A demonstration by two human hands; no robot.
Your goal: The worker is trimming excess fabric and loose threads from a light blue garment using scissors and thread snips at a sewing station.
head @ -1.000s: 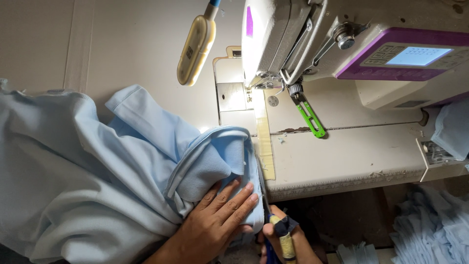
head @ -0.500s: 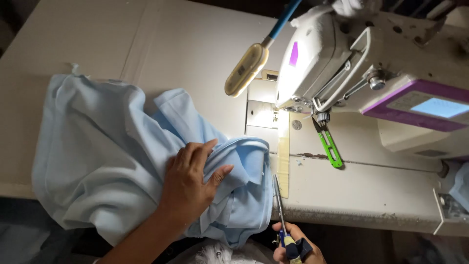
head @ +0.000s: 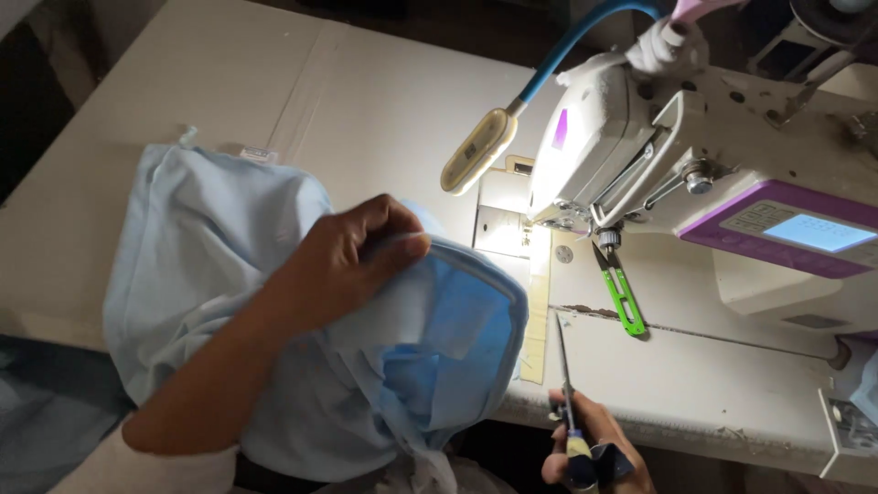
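The cloth point(head: 274, 311) looks light, soft and limp, heaped on the table point(head: 183, 82) under your left hand point(head: 343, 261), which pinches its stiffer seamed edge; hold there. Your right hand point(head: 594, 448), beside it, is closed on the scissors point(head: 567, 412), which look rigid and sharp.

Fabric point(head: 229, 302) heaped on desk point(head: 274, 82), left of sewing machine point(head: 695, 174). Left hand point(head: 343, 261) on top of fabric. Lamp point(head: 477, 153) between fabric and machine head, above needle plate point(head: 501, 220). Clip point(head: 622, 293) on desk below machine head. Right hand point(head: 594, 448) at desk's near edge, right of fabric, holding scissors point(head: 567, 402).
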